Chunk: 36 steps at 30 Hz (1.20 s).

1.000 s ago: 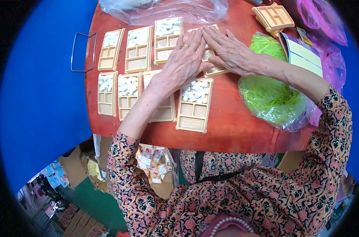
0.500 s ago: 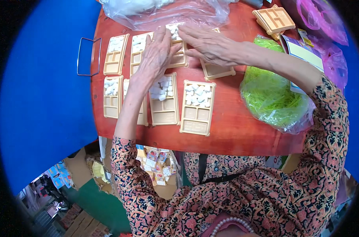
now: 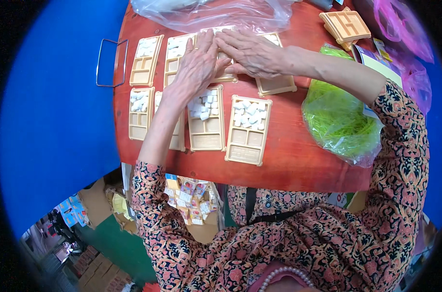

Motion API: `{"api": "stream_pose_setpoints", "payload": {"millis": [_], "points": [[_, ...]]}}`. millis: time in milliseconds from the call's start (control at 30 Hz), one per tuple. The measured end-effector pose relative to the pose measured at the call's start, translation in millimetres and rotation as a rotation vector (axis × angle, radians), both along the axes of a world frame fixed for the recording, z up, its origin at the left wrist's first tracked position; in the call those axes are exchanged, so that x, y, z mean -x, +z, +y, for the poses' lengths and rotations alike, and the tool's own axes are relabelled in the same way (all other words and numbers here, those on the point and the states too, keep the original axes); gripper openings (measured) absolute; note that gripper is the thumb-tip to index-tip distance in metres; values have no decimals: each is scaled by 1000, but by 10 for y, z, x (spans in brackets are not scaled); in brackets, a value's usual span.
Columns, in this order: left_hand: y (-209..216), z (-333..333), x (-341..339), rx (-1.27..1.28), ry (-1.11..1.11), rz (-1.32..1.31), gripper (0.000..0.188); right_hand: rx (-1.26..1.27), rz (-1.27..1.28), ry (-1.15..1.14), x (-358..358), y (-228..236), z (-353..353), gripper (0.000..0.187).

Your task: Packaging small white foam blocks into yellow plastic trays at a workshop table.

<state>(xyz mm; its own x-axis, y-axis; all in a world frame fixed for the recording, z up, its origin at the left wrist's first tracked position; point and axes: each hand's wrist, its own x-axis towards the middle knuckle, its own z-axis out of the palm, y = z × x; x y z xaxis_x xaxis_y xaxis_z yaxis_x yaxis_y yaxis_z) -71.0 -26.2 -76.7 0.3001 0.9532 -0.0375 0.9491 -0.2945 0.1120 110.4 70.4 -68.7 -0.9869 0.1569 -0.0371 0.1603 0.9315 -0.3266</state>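
Note:
My left hand (image 3: 195, 65) and my right hand (image 3: 256, 54) lie side by side over a beige compartment tray (image 3: 227, 77) in the far row. Their fingers are stretched out and nearly meet at its far end, over small white chunks (image 3: 216, 30). Both hands partly hide that tray. Beside my right hand is another tray (image 3: 278, 86), with white pieces at its far end. Two trays in the near row, a middle one (image 3: 206, 141) and a right one (image 3: 245, 153), hold white chunks in their large compartment; their smaller compartments are bare.
More filled trays (image 3: 141, 77) stand at left on the red table (image 3: 289, 165). A clear plastic bag (image 3: 221, 14) lies at the far edge. A bag of green shreds (image 3: 340, 117), stacked trays (image 3: 347, 24) and a pink bag (image 3: 401, 24) are at right. Below sits a box of small packets (image 3: 194, 199).
My right hand has moved a little left, closer to my left hand, over the same tray. The whole view has shifted slightly.

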Motion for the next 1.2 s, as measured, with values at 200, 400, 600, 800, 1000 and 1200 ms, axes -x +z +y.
{"api": "stream_pose_setpoints", "payload": {"millis": [200, 400, 600, 800, 1000, 1200], "points": [[-45, -55, -58, -62, 43, -89, 59, -14, -8, -6, -24, 24, -49, 73], [69, -45, 55, 102, 105, -318, 58, 270, -177, -33, 102, 292, 177, 63], [254, -37, 294, 23, 283, -539, 41, 138, 472, -75, 44, -232, 761, 27], [224, 227, 552, 28, 213, -420, 39, -133, -57, 0, 198, -430, 1067, 34], [119, 630, 507, 62, 143, -195, 44, -482, 488, 127, -48, -763, 1487, 30], [129, 657, 585, -21, 202, -81, 45, -282, 194, -119, 83, -279, 1270, 28]]}}
